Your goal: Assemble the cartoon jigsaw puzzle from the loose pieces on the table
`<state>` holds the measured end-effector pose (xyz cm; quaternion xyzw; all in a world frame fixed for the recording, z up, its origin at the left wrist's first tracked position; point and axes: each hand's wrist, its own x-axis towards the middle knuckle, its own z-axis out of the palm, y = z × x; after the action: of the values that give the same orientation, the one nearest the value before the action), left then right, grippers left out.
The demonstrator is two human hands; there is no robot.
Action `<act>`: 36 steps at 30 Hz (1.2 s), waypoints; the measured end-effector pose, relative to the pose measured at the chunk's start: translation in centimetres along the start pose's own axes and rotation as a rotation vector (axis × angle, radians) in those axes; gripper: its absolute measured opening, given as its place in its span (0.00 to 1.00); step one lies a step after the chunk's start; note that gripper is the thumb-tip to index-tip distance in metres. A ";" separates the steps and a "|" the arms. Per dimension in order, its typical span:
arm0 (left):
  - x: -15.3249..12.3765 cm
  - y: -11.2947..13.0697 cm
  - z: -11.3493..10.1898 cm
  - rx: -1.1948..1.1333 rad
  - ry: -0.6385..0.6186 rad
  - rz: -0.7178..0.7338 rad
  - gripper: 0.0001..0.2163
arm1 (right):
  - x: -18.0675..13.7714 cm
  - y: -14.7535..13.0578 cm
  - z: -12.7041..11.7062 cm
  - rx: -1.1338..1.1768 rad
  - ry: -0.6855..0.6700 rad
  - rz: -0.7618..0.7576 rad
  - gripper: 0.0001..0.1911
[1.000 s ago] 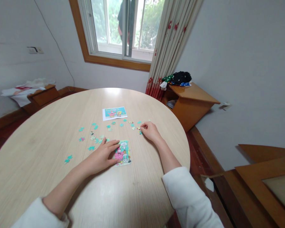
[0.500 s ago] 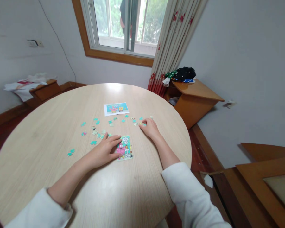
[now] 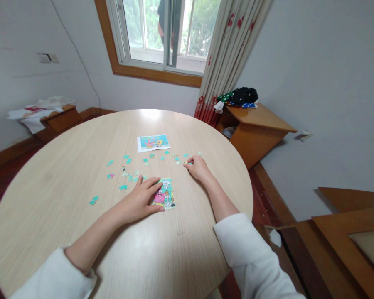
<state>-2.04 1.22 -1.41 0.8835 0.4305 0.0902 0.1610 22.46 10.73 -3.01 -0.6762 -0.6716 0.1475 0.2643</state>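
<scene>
A joined section of jigsaw puzzle (image 3: pixel 167 195) with pink and white cartoon figures lies flat on the table. My left hand (image 3: pixel 141 195) rests at its left side, fingers spread, with fingertips touching its top and bottom edges. Farther right, my right hand (image 3: pixel 197 167) pinches a small puzzle piece (image 3: pixel 190 163) at the tabletop; the fingers partly cover it. Several loose teal pieces (image 3: pixel 123 187) lie scattered left of and beyond the joined section. Behind them is a printed reference picture (image 3: pixel 153 143) on white paper.
The round wooden table (image 3: pixel 174 257) fills the foreground. A lone teal piece (image 3: pixel 94 200) lies toward its left side. Beyond the right edge stands a wooden cabinet (image 3: pixel 262 118) with clothes (image 3: pixel 243 96) on top. A curtain (image 3: pixel 226 58) hangs by the window.
My left thumb has slid a little to the right along the lower edge of the joined puzzle. My right hand stays nearly in place, fingers on the small piece.
</scene>
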 end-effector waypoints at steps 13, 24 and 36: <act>0.0 0.2 -0.1 -0.001 -0.001 -0.020 0.33 | -0.4 -0.9 -0.4 0.289 0.032 -0.095 0.07; 0.2 -0.6 0.1 -0.034 0.044 -0.032 0.31 | -0.3 -1.8 0.1 0.794 -0.075 0.048 0.06; 0.4 -0.9 0.0 -0.036 0.096 -0.085 0.24 | -0.7 -2.6 -0.3 0.948 -0.169 0.115 0.07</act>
<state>-2.47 2.05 -1.72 0.8561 0.4731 0.1335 0.1596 20.37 9.84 -1.43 -0.5031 -0.5110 0.5060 0.4794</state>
